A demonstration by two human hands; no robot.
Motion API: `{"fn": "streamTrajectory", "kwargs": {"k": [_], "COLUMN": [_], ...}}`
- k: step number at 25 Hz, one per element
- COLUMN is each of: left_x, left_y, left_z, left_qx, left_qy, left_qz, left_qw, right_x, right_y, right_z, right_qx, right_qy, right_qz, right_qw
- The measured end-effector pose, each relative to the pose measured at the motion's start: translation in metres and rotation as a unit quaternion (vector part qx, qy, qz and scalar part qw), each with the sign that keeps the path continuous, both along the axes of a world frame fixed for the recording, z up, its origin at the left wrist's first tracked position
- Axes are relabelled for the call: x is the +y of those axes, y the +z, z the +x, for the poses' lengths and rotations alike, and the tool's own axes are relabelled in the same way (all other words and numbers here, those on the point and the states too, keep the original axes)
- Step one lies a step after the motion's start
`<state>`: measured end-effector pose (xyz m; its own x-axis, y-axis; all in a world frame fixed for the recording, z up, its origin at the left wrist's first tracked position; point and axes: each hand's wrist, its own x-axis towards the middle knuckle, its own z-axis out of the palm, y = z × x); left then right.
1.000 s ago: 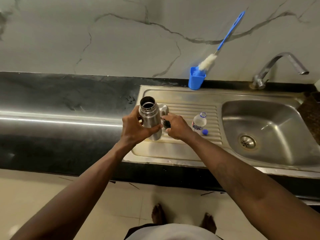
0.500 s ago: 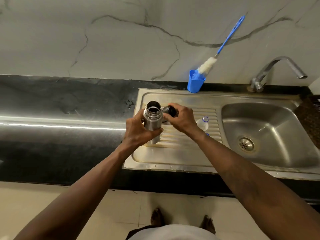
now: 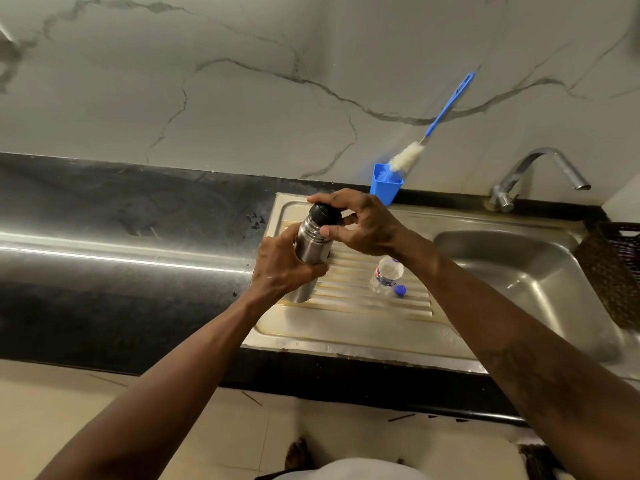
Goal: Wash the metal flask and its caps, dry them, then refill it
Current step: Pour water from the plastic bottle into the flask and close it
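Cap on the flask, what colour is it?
The cap is black, on the flask, gripped by the right hand. Head view shows it best.

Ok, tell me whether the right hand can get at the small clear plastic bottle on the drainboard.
Probably yes, once freed: the right hand grips the black round cap on the steel flask, but the clear plastic bottle sits just beneath its wrist with nothing between.

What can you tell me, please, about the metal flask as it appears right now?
The metal flask is a slim, shiny steel cylinder with a ribbed shoulder, tilted over the sink's drainboard. The left hand grips its body; the right hand pinches the black cap sitting on its mouth. Whether its base rests there cannot be told.
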<state>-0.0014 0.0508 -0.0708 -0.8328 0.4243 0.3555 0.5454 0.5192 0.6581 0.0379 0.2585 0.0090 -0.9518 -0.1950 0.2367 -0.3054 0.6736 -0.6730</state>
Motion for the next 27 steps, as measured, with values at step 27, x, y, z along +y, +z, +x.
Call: {"fn": "streamTrajectory", "kwargs": {"k": [27], "left_x": [0.024], "left_y": [0.02], "left_z": [0.011], "left_qx": [-0.035], "left_qy": [0.01], "left_qz": [0.029], "left_qw": [0.999], "right_x": [-0.001], "right_y": [0.031], "right_z": [0.008], "right_qx": [-0.01], "right_qy": [-0.053], "right_qz": [-0.047], "right_qw": [0.997]}}
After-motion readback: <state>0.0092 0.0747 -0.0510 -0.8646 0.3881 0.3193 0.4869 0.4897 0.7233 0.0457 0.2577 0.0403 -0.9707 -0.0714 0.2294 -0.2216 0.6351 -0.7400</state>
